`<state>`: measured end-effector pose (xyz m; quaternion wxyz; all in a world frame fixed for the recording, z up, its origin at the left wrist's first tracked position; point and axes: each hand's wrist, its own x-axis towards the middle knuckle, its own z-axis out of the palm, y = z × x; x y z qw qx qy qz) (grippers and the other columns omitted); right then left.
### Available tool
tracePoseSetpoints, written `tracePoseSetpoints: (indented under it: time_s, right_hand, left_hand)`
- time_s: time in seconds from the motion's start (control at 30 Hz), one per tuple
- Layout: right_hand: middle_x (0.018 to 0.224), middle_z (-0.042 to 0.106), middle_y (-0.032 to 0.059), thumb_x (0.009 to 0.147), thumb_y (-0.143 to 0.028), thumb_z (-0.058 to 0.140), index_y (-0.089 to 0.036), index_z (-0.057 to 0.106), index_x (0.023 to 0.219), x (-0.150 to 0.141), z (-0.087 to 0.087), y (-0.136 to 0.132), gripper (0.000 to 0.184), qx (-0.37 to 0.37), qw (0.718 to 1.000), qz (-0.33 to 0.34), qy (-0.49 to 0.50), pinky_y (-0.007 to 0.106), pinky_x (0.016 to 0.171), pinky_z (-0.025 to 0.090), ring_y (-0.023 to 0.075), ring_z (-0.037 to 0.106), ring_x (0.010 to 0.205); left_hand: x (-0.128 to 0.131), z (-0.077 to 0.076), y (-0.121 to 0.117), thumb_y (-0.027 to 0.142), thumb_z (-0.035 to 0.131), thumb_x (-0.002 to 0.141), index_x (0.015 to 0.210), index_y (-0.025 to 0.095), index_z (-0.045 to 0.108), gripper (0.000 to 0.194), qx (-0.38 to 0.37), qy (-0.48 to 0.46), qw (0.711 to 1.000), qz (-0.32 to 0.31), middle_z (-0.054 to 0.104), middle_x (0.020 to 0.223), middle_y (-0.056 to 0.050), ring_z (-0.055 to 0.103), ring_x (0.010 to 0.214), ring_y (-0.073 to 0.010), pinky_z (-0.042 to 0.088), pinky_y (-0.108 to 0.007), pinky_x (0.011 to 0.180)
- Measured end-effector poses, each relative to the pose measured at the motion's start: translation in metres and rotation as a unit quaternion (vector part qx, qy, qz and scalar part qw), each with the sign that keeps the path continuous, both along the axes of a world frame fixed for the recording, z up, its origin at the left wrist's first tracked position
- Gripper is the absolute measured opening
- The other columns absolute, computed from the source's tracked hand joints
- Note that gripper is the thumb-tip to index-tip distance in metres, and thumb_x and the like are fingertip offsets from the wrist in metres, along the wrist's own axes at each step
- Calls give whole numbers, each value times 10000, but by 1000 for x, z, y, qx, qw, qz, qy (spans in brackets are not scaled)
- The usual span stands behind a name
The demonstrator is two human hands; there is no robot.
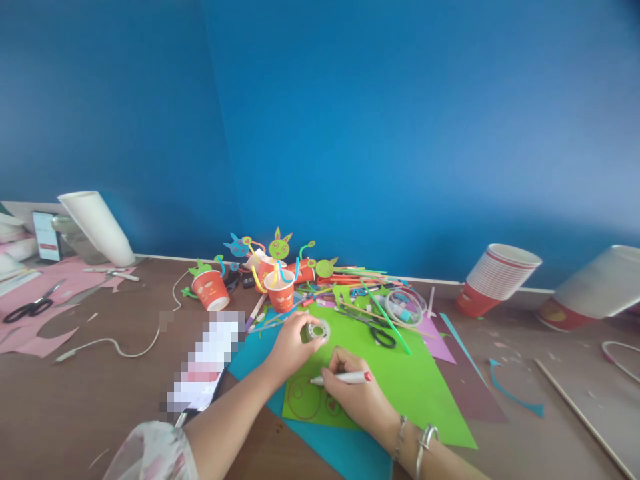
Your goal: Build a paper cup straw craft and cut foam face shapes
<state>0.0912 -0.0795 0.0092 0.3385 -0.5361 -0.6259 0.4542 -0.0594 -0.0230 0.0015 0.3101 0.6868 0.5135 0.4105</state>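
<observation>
My left hand [294, 341] pinches a small roll of tape [325, 331] between thumb and fingers, just above a green sheet of paper [415, 383]. In my right hand [356, 393] is a white marker with a red end [354, 378], its tip at or close to the paper. A large circle outline with a smaller one inside [304, 398] is drawn near the sheet's lower left corner. Beside it, partly under my right hand, is a smaller drawn circle [332, 405]. A blue sheet [345, 448] lies beneath the green one.
Red paper cups with straws and animal faces [280, 293] stand behind, beside loose straws and black-handled scissors [383, 337]. A phone [207, 367] lies left, its screen blurred. Cup stacks [500, 280] stand right, near a wooden stick [575, 410]. Pink paper [55, 320] covers the far left.
</observation>
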Motion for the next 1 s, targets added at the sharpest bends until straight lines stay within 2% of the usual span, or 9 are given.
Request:
tracePoseSetpoints:
  time_s: [0.17,0.53,1.0]
  right_hand:
    - [461,427,-86,714,-183,488,-220,365,574,0,1,1,190,15,1000,-12,-18,177,392,339,75,452,396]
    - [465,380,-95,672,-181,475,-226,357,567,0,-1,2,164,6,1000,-22,21,180,373,369,74,430,382]
    - [436,407,-90,651,-138,480,-221,361,548,2,-1,2,178,-14,1000,-7,21,172,354,324,81,487,380]
  left_hand:
    - [0,-2,1,180,679,670,876,188,614,217,6,-3,1000,0,606,950,-47,570,931,-211,437,-358,872]
    - [1,-1,-1,192,683,672,882,187,621,219,1,0,1000,3,610,958,-51,577,938,-212,442,-349,871]
    - [0,-2,1,198,697,666,883,201,622,230,7,4,1000,7,618,952,-35,579,927,-204,451,-350,862]
